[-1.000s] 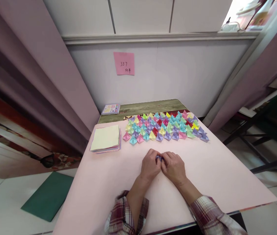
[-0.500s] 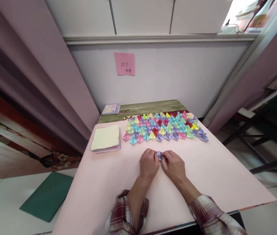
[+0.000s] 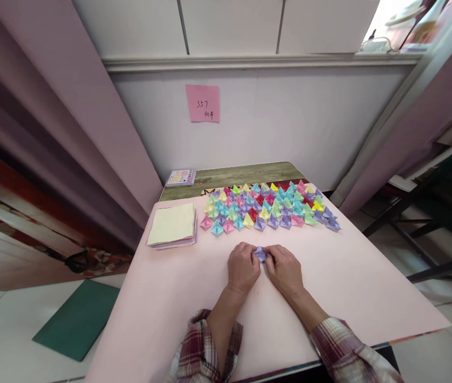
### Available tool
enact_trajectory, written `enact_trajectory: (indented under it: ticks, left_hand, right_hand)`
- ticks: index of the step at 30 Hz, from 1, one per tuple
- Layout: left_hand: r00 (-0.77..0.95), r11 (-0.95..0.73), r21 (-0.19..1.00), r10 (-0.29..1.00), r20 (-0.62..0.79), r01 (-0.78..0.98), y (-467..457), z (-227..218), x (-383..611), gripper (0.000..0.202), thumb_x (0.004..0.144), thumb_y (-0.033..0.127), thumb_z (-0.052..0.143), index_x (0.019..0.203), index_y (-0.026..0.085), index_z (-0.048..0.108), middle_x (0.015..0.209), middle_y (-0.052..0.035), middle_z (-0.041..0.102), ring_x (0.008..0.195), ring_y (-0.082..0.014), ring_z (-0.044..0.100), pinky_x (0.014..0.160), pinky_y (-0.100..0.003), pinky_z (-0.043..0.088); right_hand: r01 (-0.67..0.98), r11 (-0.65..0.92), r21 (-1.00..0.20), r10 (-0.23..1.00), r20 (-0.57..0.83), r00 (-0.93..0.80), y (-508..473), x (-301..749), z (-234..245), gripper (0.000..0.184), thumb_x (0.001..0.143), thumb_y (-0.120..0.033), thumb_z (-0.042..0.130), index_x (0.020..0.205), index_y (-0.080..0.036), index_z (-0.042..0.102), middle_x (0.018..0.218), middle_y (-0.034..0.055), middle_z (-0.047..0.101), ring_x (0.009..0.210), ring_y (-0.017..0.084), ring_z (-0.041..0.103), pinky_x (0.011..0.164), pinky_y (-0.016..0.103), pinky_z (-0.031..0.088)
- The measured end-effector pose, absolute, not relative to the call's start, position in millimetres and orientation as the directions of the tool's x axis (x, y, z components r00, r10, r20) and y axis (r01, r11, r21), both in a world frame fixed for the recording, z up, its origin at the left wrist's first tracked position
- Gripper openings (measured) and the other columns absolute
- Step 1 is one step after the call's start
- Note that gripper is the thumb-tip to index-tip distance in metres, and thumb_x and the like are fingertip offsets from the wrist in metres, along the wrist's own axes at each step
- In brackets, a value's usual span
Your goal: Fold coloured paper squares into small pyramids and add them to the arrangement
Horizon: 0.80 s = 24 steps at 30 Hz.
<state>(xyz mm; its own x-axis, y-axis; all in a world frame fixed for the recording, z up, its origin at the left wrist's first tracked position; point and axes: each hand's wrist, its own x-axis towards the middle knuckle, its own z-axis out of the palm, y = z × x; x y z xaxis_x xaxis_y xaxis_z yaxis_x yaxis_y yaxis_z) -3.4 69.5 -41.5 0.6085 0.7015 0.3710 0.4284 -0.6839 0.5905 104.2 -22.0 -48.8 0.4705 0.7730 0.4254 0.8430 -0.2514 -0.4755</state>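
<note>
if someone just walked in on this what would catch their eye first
Probably the folded papers, packed in bright rows across the far part of the table. Then the purple paper nearer the viewer, held between the left hand and right hand. The pink note on the wall beyond likely stands out too.

Mauve curtains [image 3: 78,106] hang on both sides of a white wall [image 3: 290,117]; pale tiles [image 3: 2,332] cover the floor.

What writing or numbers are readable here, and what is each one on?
"357": handwritten on the pink note on the wall.
Two characters beneath it: too small to read surely.
Print on the flat booklet-like item at the table's far left: too small to read.
</note>
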Motion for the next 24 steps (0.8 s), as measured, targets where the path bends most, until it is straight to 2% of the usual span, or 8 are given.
enact_trajectory:
  ticks: [11, 15, 17, 19, 22, 24]
  left_hand:
    - [0.603, -0.681, 0.607, 0.701, 0.381, 0.41, 70, -44, -4, 0.023, 0.076, 0.004, 0.049, 0.086, 0.02, 0.063, 0.088, -0.0056, 0.064, 0.086, -0.0206, 0.06, 0.078, -0.034, 0.048]
    - [0.575, -0.621, 0.729, 0.721, 0.387, 0.288, 71, -39, -4, 0.024, 0.078, 0.007, 0.049, 0.088, 0.02, 0.065, 0.093, -0.0052, 0.061, 0.085, -0.0173, 0.06, 0.076, -0.029, 0.049]
    - [0.489, -0.532, 0.817, 0.786, 0.378, 0.222, 75, -37, -4, 0.02, 0.081, 0.013, 0.049, 0.09, 0.02, 0.065, 0.097, -0.0057, 0.06, 0.08, -0.0149, 0.059, 0.072, -0.027, 0.049]
    - [0.363, -0.393, 0.902, 0.878, 0.311, 0.178, 81, -38, -5, 0.017, 0.083, 0.02, 0.049, 0.09, 0.018, 0.065, 0.097, -0.0057, 0.06, 0.073, -0.0132, 0.058, 0.067, -0.026, 0.048]
    - [0.214, -0.094, 0.992, 0.974, 0.074, 0.085, 91, -44, -8, 0.018, 0.083, 0.028, 0.049, 0.089, 0.017, 0.063, 0.078, -0.0015, 0.059, 0.061, -0.0111, 0.054, 0.057, -0.023, 0.044]
    - [0.182, 0.064, 0.998, 0.981, -0.063, 0.001, 96, -48, -9, 0.02, 0.082, 0.03, 0.049, 0.088, 0.017, 0.062, 0.066, 0.0025, 0.054, 0.052, -0.0097, 0.048, 0.05, -0.021, 0.039]
  right_hand:
    - [0.827, -0.243, -0.507, 0.761, 0.429, 0.487, -22, 106, -51, 0.021, 0.083, -0.013, 0.048, 0.09, -0.021, 0.066, 0.086, 0.0031, 0.069, 0.083, 0.018, 0.062, 0.075, 0.028, 0.044]
    - [0.795, -0.21, -0.569, 0.738, 0.441, 0.51, -25, 105, -48, 0.023, 0.084, -0.017, 0.05, 0.098, -0.023, 0.067, 0.091, 0.0031, 0.07, 0.082, 0.018, 0.064, 0.074, 0.027, 0.046]
    - [0.758, -0.188, -0.625, 0.704, 0.452, 0.547, -27, 105, -46, 0.026, 0.084, -0.019, 0.051, 0.105, -0.022, 0.066, 0.096, 0.0041, 0.069, 0.08, 0.017, 0.064, 0.073, 0.027, 0.048]
    - [0.709, -0.17, -0.685, 0.656, 0.458, 0.6, -28, 108, -45, 0.028, 0.084, -0.02, 0.05, 0.108, -0.021, 0.065, 0.1, 0.0052, 0.067, 0.079, 0.017, 0.063, 0.072, 0.027, 0.049]
    - [0.63, -0.133, -0.765, 0.59, 0.45, 0.67, -29, 114, -46, 0.025, 0.085, -0.02, 0.047, 0.102, -0.02, 0.065, 0.102, 0.0066, 0.065, 0.077, 0.016, 0.062, 0.068, 0.027, 0.051]
    - [0.611, -0.098, -0.785, 0.59, 0.449, 0.671, -30, 117, -48, 0.024, 0.084, -0.019, 0.046, 0.098, -0.02, 0.066, 0.104, 0.0073, 0.064, 0.08, 0.017, 0.062, 0.068, 0.027, 0.051]
